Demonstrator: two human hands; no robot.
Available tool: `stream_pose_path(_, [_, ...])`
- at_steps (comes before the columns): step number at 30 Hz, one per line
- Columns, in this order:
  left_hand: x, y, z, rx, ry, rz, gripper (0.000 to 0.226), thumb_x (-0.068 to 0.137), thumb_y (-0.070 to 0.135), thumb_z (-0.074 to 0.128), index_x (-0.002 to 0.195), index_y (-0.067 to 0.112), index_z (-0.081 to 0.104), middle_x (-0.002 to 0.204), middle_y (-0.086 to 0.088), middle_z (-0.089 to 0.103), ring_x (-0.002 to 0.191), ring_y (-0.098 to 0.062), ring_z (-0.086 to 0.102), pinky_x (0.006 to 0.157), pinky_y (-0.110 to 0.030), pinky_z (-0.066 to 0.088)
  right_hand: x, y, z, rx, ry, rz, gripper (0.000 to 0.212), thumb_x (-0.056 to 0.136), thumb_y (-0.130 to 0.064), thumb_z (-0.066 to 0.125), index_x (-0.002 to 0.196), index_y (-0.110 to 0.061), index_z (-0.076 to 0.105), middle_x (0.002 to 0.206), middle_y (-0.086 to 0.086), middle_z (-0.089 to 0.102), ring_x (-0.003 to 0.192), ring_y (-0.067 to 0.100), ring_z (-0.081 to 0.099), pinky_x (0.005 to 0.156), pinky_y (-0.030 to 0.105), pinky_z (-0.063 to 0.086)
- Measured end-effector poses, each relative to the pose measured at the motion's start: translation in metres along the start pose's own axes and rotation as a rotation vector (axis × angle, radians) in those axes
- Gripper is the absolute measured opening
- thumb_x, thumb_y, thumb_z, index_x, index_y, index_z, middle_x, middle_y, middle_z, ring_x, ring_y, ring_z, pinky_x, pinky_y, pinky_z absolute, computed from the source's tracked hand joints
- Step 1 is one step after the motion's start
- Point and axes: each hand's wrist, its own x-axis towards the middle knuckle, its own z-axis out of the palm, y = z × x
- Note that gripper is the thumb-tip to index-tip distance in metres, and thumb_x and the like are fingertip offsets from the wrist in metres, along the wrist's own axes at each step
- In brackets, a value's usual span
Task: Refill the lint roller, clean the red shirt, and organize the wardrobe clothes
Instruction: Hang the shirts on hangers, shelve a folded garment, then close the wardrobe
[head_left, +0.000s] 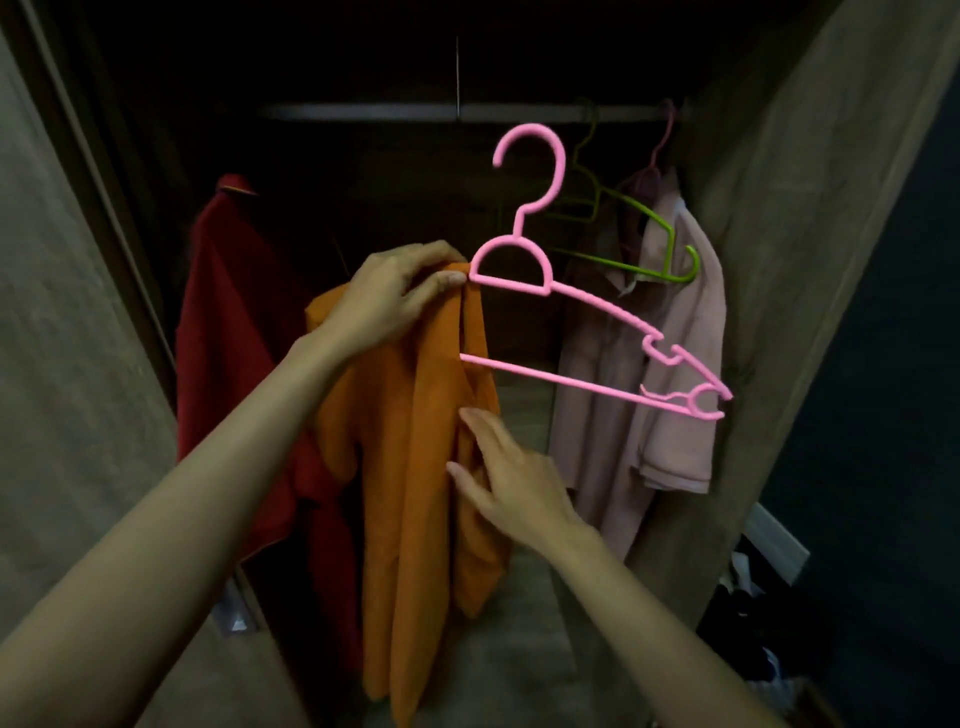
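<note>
The orange shirt (415, 493) is being held up before the open wardrobe (779, 260) by the left hand (395, 306). Its fingers and thumb are being pinched round the shirt's bunched top, right at the left end of the pink hanger (519, 226). The hanger is being held tilted, hook upward and right end lower, with its left half being hidden by cloth and hand. The shirt's front fold is being touched by the right hand (511, 483), fingers straight and spread, nothing gripped. The red shirt (228, 338) is being shown hanging at the wardrobe's left edge, partly behind the orange one. At the right edge, a pink shirt (670, 415) and a green hanger (670, 249) are being carried by the rail (363, 111).
</note>
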Motion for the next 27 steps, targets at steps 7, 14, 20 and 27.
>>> stream_pose_path(7, [-0.017, -0.049, -0.018, -0.153, 0.114, -0.167, 0.019, 0.098, 0.024, 0.053, 0.095, 0.041, 0.058, 0.091, 0.033, 0.061, 0.089, 0.014, 0.056, 0.082, -0.009, 0.041, -0.031, 0.099, -0.021, -0.166, 0.348, 0.178, 0.065, 0.089, -0.068, 0.031, 0.063, -0.015, 0.060, 0.072, 0.002, 0.058, 0.066, 0.025, 0.061, 0.057, 0.032, 0.048])
stream_pose_path(14, [-0.005, -0.032, 0.004, -0.179, -0.011, -0.125, 0.014, 0.098, 0.027, 0.052, 0.100, 0.039, 0.059, 0.093, 0.023, 0.061, 0.092, 0.011, 0.057, 0.081, -0.008, 0.041, -0.001, 0.039, -0.014, 0.346, 0.268, -0.047, 0.038, 0.089, -0.038, 0.058, 0.116, -0.012, 0.064, 0.108, 0.000, 0.061, 0.097, 0.007, 0.059, 0.083, 0.019, 0.049])
stream_pose_path(20, [0.004, -0.016, 0.020, -0.134, -0.111, -0.034, 0.017, 0.098, 0.027, 0.052, 0.109, 0.022, 0.064, 0.106, 0.009, 0.064, 0.103, -0.002, 0.058, 0.090, -0.020, 0.044, 0.046, 0.021, 0.007, 0.382, 0.047, 0.100, 0.070, 0.092, -0.047, 0.053, 0.149, -0.019, 0.023, 0.153, 0.002, 0.030, 0.138, 0.017, 0.033, 0.112, 0.035, 0.031])
stream_pose_path(27, [-0.024, -0.045, -0.001, -0.178, -0.031, -0.180, 0.014, 0.098, 0.026, 0.053, 0.105, 0.026, 0.065, 0.100, 0.007, 0.067, 0.096, -0.004, 0.062, 0.087, -0.026, 0.047, -0.005, 0.078, -0.001, -0.259, 0.125, 0.157, 0.050, 0.089, -0.059, 0.041, 0.100, -0.018, 0.067, 0.108, 0.002, 0.069, 0.108, 0.019, 0.060, 0.108, 0.050, 0.023])
